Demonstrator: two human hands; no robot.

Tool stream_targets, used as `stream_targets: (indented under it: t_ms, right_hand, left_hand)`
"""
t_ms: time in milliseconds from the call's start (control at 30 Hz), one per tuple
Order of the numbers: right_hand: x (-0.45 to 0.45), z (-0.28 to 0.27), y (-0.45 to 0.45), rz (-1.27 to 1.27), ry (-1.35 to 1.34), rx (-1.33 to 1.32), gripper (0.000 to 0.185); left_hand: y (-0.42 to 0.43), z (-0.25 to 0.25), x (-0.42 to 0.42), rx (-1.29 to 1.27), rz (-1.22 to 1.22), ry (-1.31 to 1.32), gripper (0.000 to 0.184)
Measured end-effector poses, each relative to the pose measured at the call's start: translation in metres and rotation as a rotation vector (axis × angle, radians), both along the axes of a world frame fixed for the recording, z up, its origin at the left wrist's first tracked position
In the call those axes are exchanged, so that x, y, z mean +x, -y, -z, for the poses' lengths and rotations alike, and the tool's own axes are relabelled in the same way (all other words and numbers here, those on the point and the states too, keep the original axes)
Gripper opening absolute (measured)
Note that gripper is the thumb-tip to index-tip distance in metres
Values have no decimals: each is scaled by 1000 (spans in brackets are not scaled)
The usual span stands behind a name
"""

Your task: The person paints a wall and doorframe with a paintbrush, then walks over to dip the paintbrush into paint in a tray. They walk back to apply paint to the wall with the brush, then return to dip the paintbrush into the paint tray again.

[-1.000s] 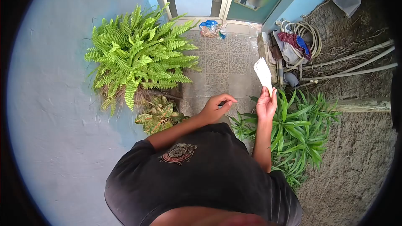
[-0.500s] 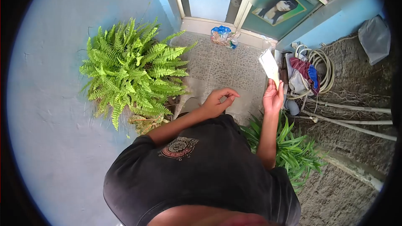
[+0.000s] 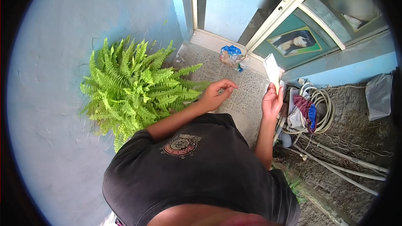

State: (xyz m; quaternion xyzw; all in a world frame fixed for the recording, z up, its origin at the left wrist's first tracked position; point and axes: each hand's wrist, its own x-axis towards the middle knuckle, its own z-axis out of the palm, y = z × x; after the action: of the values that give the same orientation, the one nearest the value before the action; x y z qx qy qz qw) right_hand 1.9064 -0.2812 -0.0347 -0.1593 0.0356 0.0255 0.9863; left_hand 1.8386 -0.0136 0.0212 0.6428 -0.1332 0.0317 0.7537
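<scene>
In my right hand (image 3: 272, 100), raised on the right, the fingers are closed around the narrow pale yellow lower end of a flat white tool (image 3: 271, 69). Its wider white end points up toward the door and has a jagged edge; I cannot tell its exact kind. My left hand (image 3: 217, 95) hovers in front of my chest, loosely curled, with nothing visible in it. Beside my left forearm grows a bushy green fern (image 3: 130, 88).
Ahead is a framed glass door (image 3: 268, 29) with a portrait picture (image 3: 295, 42). A crumpled blue and clear plastic bag (image 3: 233, 57) lies on the pebbled floor (image 3: 205, 65). To the right are a coiled hose (image 3: 326, 104), cloths (image 3: 305, 111), pipes (image 3: 347, 167) and a grey plastic sheet (image 3: 379, 96).
My view has turned, so the door and hose sit lower and the leafy plant by my right arm is mostly out of sight. The white tool, still held, shows more edge-on.
</scene>
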Motion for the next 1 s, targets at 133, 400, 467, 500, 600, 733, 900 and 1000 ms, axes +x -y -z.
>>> stream_targets:
  t_ms: [133,400,467,500,600,733,900,1000]
  right_hand:
    - [27,-5,-2,125,-29,-27,17]
    - [44,-4,46,306,-100,-32,18]
    - [52,-6,68,368,-99,-32,17]
    - [55,-8,81,383,-84,-33,17]
    - [63,-20,123,414,-59,-28,15]
    - [68,-44,182,509,-30,-84,14]
    - [64,-61,245,570,13,-37,15]
    - [64,-60,265,671,13,-19,15]
  left_hand:
    - [-8,12,32,-58,39,-95,15]
    - [16,13,89,-85,138,-124,13]
    - [37,11,112,-84,157,-83,13]
    - [48,14,120,-112,168,-88,12]
    - [95,10,142,-145,250,-67,13]
    - [168,11,167,-150,370,-55,14]
    - [253,1,179,-120,592,-68,14]
    - [275,3,186,-53,745,-64,15]
